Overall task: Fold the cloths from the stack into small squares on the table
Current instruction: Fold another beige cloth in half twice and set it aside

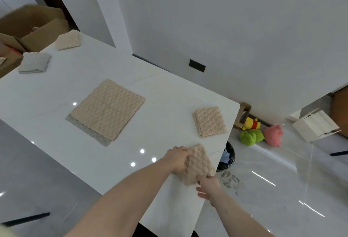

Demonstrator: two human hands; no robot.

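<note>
Both hands, left hand [178,159] and right hand [208,185], clamped on beige cloth [198,165] (bumpy, folded).

Past the desk's right edge, on the glossy floor, I see a yellow plush toy [251,123], a green plush toy [251,136] and a pink plush toy [273,135] close together by the wall. A black-lined bin [228,158] sits under the desk's right corner. An open cardboard box [35,28] stands beyond the far left edge; a white box [315,126], perhaps cardboard, lies farther right.

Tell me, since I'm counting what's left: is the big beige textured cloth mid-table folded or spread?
Spread: the big beige textured cloth lies flat, unfolded, atop a grey cloth.
</note>
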